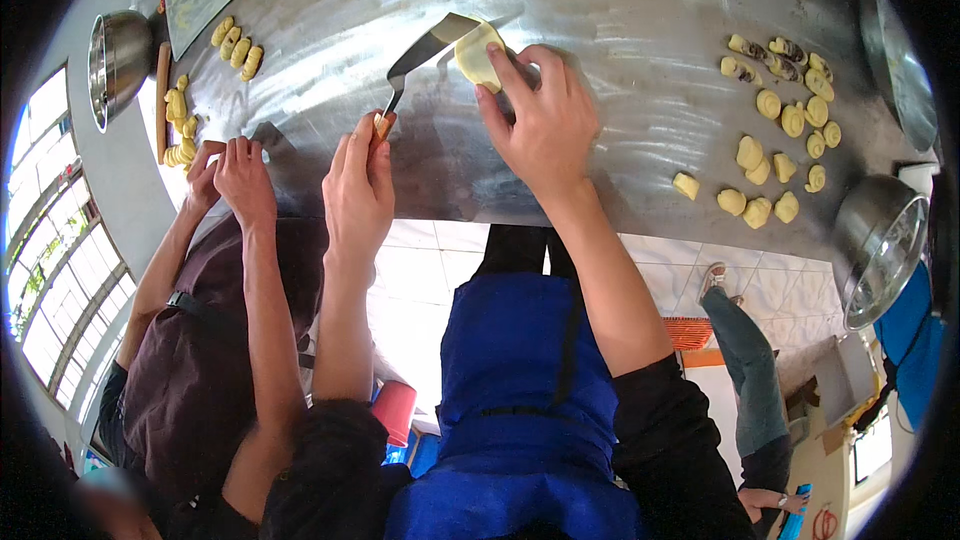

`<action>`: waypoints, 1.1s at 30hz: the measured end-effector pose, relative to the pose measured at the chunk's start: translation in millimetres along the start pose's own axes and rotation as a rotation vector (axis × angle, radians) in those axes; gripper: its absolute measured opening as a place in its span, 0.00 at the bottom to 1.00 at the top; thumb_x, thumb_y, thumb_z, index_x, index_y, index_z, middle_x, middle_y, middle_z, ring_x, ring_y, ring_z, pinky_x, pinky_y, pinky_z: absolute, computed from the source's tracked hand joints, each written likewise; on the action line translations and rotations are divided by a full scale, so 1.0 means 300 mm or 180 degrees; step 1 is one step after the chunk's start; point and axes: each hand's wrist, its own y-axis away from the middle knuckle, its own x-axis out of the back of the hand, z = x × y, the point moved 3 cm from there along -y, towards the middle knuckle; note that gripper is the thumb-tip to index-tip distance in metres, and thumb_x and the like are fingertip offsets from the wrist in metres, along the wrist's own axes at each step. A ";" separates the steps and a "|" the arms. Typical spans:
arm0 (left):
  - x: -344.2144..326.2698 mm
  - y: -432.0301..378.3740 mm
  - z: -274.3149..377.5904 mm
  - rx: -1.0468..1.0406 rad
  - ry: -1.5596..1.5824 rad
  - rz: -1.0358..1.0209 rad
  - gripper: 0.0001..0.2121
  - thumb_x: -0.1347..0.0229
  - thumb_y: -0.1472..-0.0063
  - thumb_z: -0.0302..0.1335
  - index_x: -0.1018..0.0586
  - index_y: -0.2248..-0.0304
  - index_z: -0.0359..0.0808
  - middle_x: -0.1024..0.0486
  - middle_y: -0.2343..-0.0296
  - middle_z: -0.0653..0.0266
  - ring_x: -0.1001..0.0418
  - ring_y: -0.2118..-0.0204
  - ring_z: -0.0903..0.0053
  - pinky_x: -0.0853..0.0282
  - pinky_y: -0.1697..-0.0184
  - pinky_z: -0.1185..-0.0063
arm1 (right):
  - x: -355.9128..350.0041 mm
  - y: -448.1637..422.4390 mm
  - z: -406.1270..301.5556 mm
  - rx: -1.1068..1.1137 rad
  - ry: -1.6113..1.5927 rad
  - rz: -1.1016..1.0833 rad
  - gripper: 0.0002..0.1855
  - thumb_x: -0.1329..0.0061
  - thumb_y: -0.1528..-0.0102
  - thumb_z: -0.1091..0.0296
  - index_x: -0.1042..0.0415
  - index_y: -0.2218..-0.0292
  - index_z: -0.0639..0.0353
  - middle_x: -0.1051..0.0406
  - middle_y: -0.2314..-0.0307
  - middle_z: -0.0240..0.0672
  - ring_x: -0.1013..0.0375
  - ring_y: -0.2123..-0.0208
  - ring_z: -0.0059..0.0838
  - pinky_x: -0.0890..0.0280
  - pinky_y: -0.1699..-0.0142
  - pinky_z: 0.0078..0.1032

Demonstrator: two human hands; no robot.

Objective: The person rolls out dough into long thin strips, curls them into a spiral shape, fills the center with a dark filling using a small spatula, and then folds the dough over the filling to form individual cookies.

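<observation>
My left hand (356,199) is closed around the wooden handle of a metal spatula (427,49). The spatula's angled blade reaches up and right, and its tip meets the upper left edge of a thin, flat round of pale yellow dough (472,54). On that round's other side, my right hand (553,124) grips the edge with index finger and thumb; the remaining fingers are curled and partly hidden. Both hands are over a stainless steel worktable (637,52). What lies under the right palm cannot be seen.
At left, a co-worker's hands (244,180) handle dough near a rolling pin (163,101) and shaped dough pieces (240,52). Rolled dough pieces (793,120) lie at right, some dark-filled. A steel bowl (874,240) stands at the right edge, another bowl (124,64) far left.
</observation>
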 end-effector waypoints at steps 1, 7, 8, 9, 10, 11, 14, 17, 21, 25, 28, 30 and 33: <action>0.002 0.004 0.000 0.0057 -0.0028 -0.0041 0.14 0.50 0.36 0.22 0.28 0.50 0.30 0.25 0.67 0.49 0.24 0.68 0.53 0.28 0.67 0.69 | 0.000 0.000 0.000 -0.0004 -0.0005 0.0001 0.20 0.43 0.51 0.59 0.24 0.55 0.49 0.32 0.64 0.33 0.30 0.68 0.32 0.34 0.66 0.29; -0.010 0.007 0.000 0.0003 -0.0024 -0.0015 0.14 0.50 0.36 0.22 0.28 0.50 0.30 0.25 0.68 0.49 0.24 0.69 0.54 0.29 0.67 0.69 | -0.001 0.008 0.007 -0.0023 -0.0027 0.0053 0.20 0.43 0.51 0.59 0.24 0.55 0.50 0.32 0.64 0.32 0.30 0.67 0.32 0.33 0.65 0.30; -0.009 0.005 0.002 0.0069 -0.0047 -0.0055 0.14 0.50 0.36 0.22 0.28 0.50 0.30 0.25 0.68 0.49 0.24 0.69 0.54 0.29 0.67 0.69 | -0.001 0.008 0.007 -0.0012 -0.0028 0.0047 0.21 0.43 0.51 0.59 0.24 0.55 0.50 0.32 0.64 0.32 0.30 0.66 0.32 0.33 0.65 0.30; -0.005 0.004 0.005 0.0069 -0.0050 -0.0053 0.14 0.50 0.36 0.22 0.28 0.50 0.30 0.25 0.68 0.49 0.24 0.69 0.54 0.29 0.67 0.69 | -0.001 0.009 0.007 -0.0001 -0.0030 0.0041 0.21 0.43 0.51 0.59 0.24 0.55 0.50 0.32 0.64 0.32 0.30 0.66 0.32 0.33 0.64 0.30; 0.000 0.003 0.007 0.0077 -0.0047 -0.0044 0.14 0.50 0.36 0.22 0.28 0.50 0.31 0.26 0.68 0.49 0.24 0.69 0.54 0.29 0.67 0.70 | -0.002 0.008 0.006 -0.0001 -0.0032 0.0043 0.21 0.43 0.51 0.59 0.24 0.55 0.50 0.32 0.64 0.32 0.30 0.66 0.32 0.33 0.64 0.30; 0.004 0.004 0.007 0.0083 -0.0042 -0.0038 0.14 0.50 0.36 0.22 0.28 0.50 0.31 0.26 0.68 0.50 0.24 0.69 0.54 0.29 0.67 0.70 | -0.003 0.009 0.005 -0.0006 -0.0023 0.0021 0.21 0.43 0.51 0.59 0.24 0.55 0.50 0.32 0.63 0.32 0.30 0.66 0.33 0.33 0.64 0.31; 0.003 0.008 -0.002 -0.0021 -0.0081 0.0038 0.14 0.50 0.36 0.22 0.28 0.50 0.31 0.26 0.69 0.50 0.25 0.70 0.55 0.29 0.67 0.70 | -0.005 0.009 0.001 -0.0012 -0.0001 0.0020 0.21 0.43 0.51 0.59 0.24 0.55 0.50 0.32 0.63 0.32 0.30 0.66 0.33 0.33 0.64 0.31; -0.001 0.003 0.002 -0.0003 -0.0080 0.0026 0.14 0.50 0.36 0.22 0.28 0.51 0.31 0.26 0.69 0.51 0.25 0.70 0.55 0.29 0.68 0.70 | -0.005 0.008 0.001 -0.0006 0.0033 0.0030 0.21 0.42 0.52 0.59 0.24 0.55 0.50 0.32 0.63 0.32 0.30 0.66 0.33 0.33 0.64 0.31; 0.001 0.000 0.010 0.0030 -0.0132 -0.0001 0.14 0.50 0.36 0.22 0.28 0.51 0.31 0.27 0.69 0.50 0.25 0.71 0.56 0.29 0.68 0.70 | -0.007 0.009 -0.001 0.0002 0.0114 0.0054 0.22 0.42 0.52 0.58 0.24 0.55 0.50 0.33 0.64 0.31 0.30 0.66 0.32 0.33 0.64 0.30; 0.026 0.034 0.002 0.0107 -0.0242 -0.0027 0.14 0.49 0.36 0.23 0.28 0.51 0.32 0.26 0.69 0.51 0.25 0.71 0.56 0.29 0.69 0.70 | -0.009 0.009 0.001 0.0019 0.0124 0.0059 0.22 0.42 0.52 0.58 0.24 0.55 0.49 0.33 0.64 0.31 0.30 0.67 0.31 0.33 0.65 0.30; 0.041 0.047 0.002 0.0141 -0.0228 -0.0011 0.14 0.49 0.36 0.23 0.27 0.51 0.32 0.26 0.69 0.51 0.24 0.71 0.56 0.29 0.68 0.70 | -0.012 0.011 0.003 0.0025 0.0135 0.0055 0.22 0.42 0.52 0.58 0.24 0.55 0.49 0.32 0.63 0.31 0.30 0.67 0.31 0.33 0.65 0.30; 0.044 0.039 0.014 0.0140 -0.0219 0.0011 0.14 0.49 0.36 0.23 0.27 0.51 0.32 0.26 0.69 0.52 0.24 0.71 0.56 0.29 0.68 0.70 | -0.008 0.011 0.004 0.0102 0.0083 0.0164 0.22 0.43 0.52 0.57 0.24 0.55 0.50 0.32 0.63 0.31 0.30 0.67 0.31 0.33 0.65 0.30; 0.035 0.012 0.039 0.0039 -0.0222 0.0048 0.14 0.50 0.36 0.23 0.28 0.51 0.32 0.27 0.69 0.52 0.24 0.71 0.56 0.29 0.69 0.69 | -0.005 0.010 0.006 0.0035 0.0065 0.0136 0.21 0.43 0.51 0.57 0.24 0.56 0.53 0.31 0.64 0.31 0.30 0.67 0.31 0.33 0.65 0.30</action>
